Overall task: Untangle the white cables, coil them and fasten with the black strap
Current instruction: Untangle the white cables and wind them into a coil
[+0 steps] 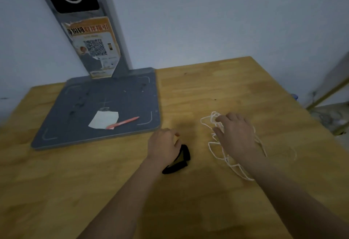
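Note:
A tangle of thin white cables (217, 148) lies on the wooden table (113, 172), right of centre. My right hand (236, 135) hovers over or rests on the tangle, fingers spread and slightly bent, hiding its middle. Whether the fingers pinch a strand I cannot tell. A black strap (181, 160) lies folded on the table just left of the cables. My left hand (163, 145) is directly above the strap's left end, fingers loosely curled, covering part of it. The frame does not show a grip on the strap.
A grey scanner base plate (75, 125) with an upright post (94, 31) stands at the back left. On it lie a white paper slip (103, 119) and a pink pen (124, 122). The table's right edge (302, 104) drops off near a yellow-framed stand.

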